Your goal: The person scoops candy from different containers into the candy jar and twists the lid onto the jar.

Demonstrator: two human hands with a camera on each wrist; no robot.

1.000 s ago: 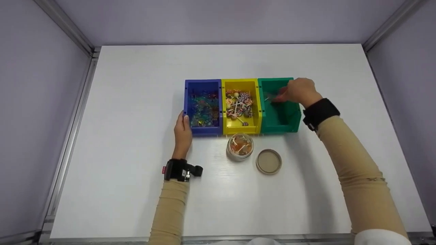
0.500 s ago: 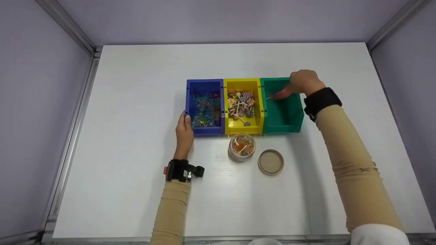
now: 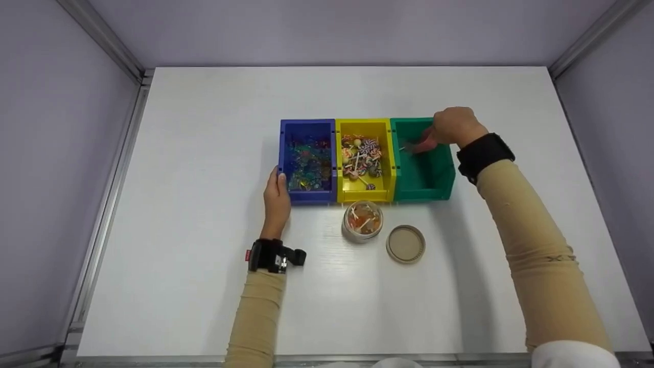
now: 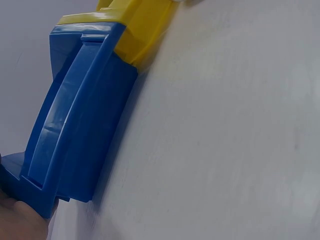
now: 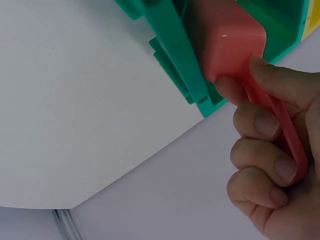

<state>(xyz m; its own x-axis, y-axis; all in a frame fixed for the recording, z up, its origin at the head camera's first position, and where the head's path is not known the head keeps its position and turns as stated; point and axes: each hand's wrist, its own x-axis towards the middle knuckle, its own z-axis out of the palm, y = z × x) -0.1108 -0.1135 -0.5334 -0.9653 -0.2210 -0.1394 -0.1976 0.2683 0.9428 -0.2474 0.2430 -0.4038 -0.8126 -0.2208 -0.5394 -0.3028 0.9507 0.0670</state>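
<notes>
In the head view, my right hand reaches over the green bin at the right of the row. It grips the handle of a red scoop, whose bowl is down inside that bin. A small white stick shows by the scoop's tip; the rest of its load is hidden. My left hand holds the front left corner of the blue bin, thumb by the rim and fingers along the outer side. Between these stands the yellow bin, with several swirled lollipops in it.
Clear, colourful pieces fill the blue bin's floor. In front of the yellow bin stands an uncapped jar with orange pieces and white sticks inside. A round beige lid lies to its right on the white table.
My right hand and the scoop have shifted slightly toward the back of the green bin. My left hand stays at the blue bin, and the jar and lid stay in place.
</notes>
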